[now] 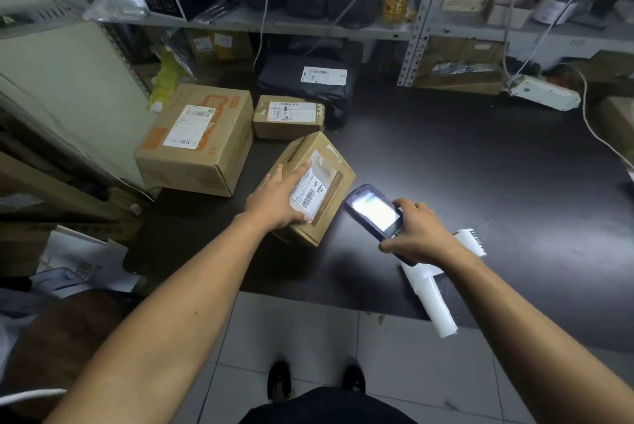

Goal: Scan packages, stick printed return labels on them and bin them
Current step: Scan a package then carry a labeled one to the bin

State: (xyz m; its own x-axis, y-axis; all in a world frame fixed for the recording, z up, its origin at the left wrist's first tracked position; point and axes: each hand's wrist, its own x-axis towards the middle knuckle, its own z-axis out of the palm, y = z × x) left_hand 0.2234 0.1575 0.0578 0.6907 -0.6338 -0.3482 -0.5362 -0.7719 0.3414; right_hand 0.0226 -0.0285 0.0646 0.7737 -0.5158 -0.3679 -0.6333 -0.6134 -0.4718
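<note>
Both hands extended: left hand [281, 199] flat on box [317, 183], right hand [420, 233] gripping scanner [374, 211].

Small brown labelled box [310, 188] is lying tilted on dark tabletop [463, 163], beside lit blue handheld scanner [375, 212].

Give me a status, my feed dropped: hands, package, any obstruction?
Left hand flat on small box, partly over its label. Right hand grips scanner, screen lit. Nothing between scanner and label.

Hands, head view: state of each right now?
Left hand: open, flat on the box, fingers over its label.
Right hand: closed grip on the scanner, screen lit.
</note>
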